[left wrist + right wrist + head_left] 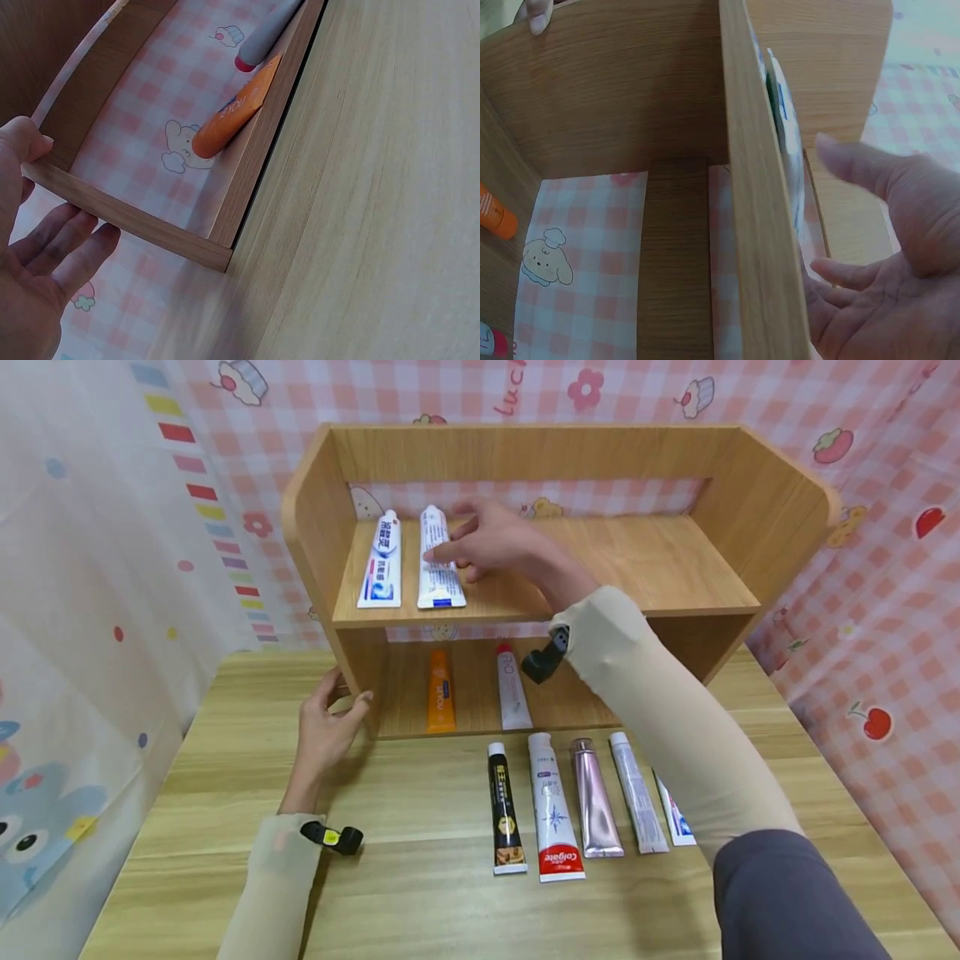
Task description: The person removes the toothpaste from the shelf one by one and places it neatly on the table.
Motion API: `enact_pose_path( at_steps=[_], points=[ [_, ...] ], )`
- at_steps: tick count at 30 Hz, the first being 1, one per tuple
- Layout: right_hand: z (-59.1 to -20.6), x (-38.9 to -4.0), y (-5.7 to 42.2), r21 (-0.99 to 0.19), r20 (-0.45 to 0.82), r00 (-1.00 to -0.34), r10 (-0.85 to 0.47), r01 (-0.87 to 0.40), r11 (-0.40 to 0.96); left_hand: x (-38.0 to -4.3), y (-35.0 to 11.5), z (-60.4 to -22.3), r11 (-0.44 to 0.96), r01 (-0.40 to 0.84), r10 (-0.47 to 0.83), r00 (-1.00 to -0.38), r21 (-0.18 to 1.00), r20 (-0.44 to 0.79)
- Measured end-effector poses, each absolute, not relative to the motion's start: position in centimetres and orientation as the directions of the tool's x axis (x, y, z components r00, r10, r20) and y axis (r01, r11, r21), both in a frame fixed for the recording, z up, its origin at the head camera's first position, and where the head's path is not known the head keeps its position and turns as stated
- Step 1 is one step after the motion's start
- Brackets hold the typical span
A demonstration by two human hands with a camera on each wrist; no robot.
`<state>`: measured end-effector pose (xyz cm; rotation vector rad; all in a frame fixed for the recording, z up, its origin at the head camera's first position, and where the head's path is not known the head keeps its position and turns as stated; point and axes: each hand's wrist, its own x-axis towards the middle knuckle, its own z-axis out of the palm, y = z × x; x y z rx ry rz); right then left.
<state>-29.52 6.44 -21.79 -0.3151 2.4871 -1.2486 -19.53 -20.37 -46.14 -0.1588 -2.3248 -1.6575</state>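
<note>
My left hand [327,727] grips the left side panel of a small wooden shelf [360,693], with the thumb [37,142] on one side of the panel and the other fingers across from it. On the upper board lie two white-and-blue toothpaste tubes. My right hand [498,539] is over the right-hand toothpaste tube [437,568], index fingertip at its surface, with thumb and fingers spread apart in the right wrist view. The left-hand toothpaste tube [382,564] lies next to it, roughly parallel, caps toward the back.
An orange tube [441,693] and a pale tube with a red cap [513,689] lie on the lower level. On the table in front are a black tube [506,810], a Colgate tube [553,810], a pink metallic tube [597,802], a silvery-white tube [639,793] and a partly hidden tube [677,814].
</note>
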Motion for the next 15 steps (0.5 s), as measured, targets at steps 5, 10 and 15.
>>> enact_pose_path(
  at_steps=[5,10,15],
  points=[
    [-21.7,-29.5,5.4,-0.758,-0.199,-0.939,-0.280,-0.034,0.651,-19.8,-20.5,-46.5,0.303,0.252,-0.078,-0.954,0.919,0.288],
    [-21.6,-29.4,4.9,-0.745,-0.209,-0.945,-0.252,-0.013,0.667,-19.7,-20.3,-46.1,0.303,0.228,-0.092,-0.959,0.926,0.266],
    [-21.6,-29.5,5.0,-0.747,-0.223,-0.941,-0.255,-0.003,0.665,-18.7,-19.7,-44.4,0.302,0.227,-0.083,-0.961,0.926,0.263]
  ],
)
